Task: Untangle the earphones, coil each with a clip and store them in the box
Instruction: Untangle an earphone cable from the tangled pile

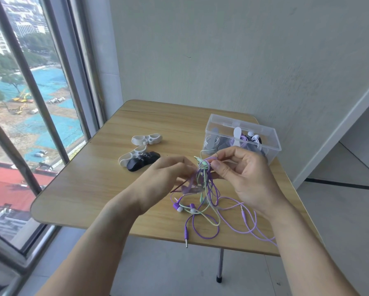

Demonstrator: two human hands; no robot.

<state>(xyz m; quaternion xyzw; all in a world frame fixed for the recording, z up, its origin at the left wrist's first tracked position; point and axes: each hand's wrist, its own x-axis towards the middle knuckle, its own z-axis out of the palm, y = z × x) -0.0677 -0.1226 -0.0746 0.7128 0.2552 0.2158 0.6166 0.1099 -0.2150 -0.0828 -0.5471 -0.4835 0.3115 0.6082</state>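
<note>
— What have your hands got?

— My left hand [166, 178] and right hand [243, 174] both pinch the tangled earphones [202, 189] at the knot, fingers curled, lifted above the tabletop [93, 184]. The purple, lilac and pale green cords hang down and trail onto the wood towards 6 o'clock, one jack [186, 240] over the near edge.

— And the box?

— The clear box [241, 135] sits at 1 o'clock from the knot, open, with coiled earphones inside. Two white clips [146, 139] [131, 157] and a black clip [144, 163] lie at 10 o'clock, the black one touching the nearer white one.
</note>
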